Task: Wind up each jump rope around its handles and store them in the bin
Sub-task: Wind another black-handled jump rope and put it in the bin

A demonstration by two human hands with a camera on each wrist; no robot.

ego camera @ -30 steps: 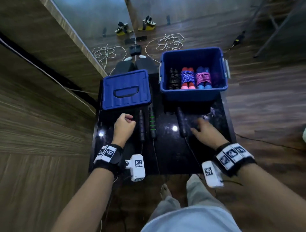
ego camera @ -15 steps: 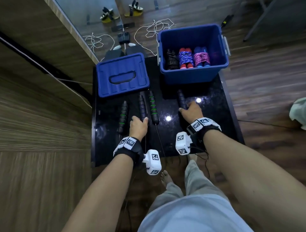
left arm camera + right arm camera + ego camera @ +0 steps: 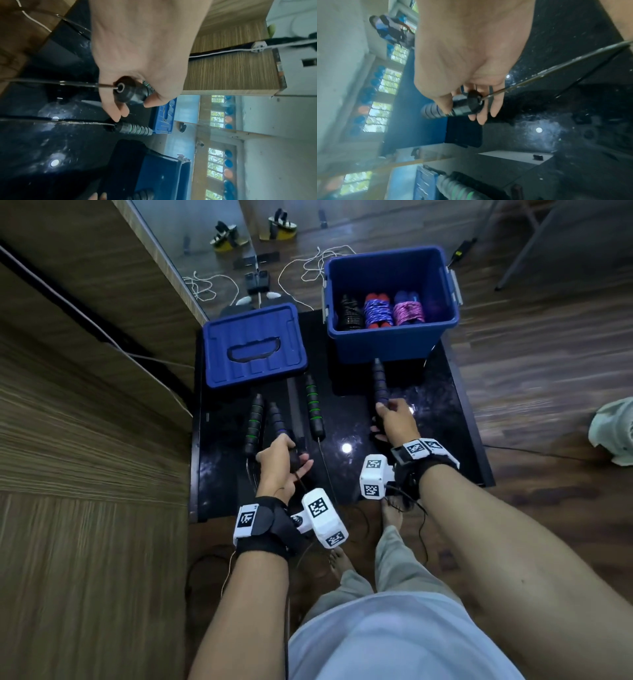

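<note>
A black jump rope with blue-ringed handles is in both my hands. My left hand point(image 3: 291, 462) grips one handle point(image 3: 276, 421) near its cord end, seen close in the left wrist view point(image 3: 127, 93). My right hand point(image 3: 388, 419) grips the other handle point(image 3: 379, 381), whose tip points at the blue bin point(image 3: 390, 344). The thin cord point(image 3: 556, 69) runs from that handle point(image 3: 464, 106) back off the table. A second rope's green-ringed handles point(image 3: 255, 426) point(image 3: 314, 409) lie on the black table point(image 3: 428, 412). Three wound ropes point(image 3: 378, 311) sit in the bin.
The bin's blue lid point(image 3: 253, 347) lies flat at the table's back left, just beyond the handles. A wood-panelled wall point(image 3: 85, 405) stands along the left. Loose white cord point(image 3: 318, 265) and sandals point(image 3: 226, 237) lie on the floor behind the bin.
Both hands have gone from resting on the blue-ringed handles to gripping them. The left handle has swung over beside the left green-ringed one.
</note>
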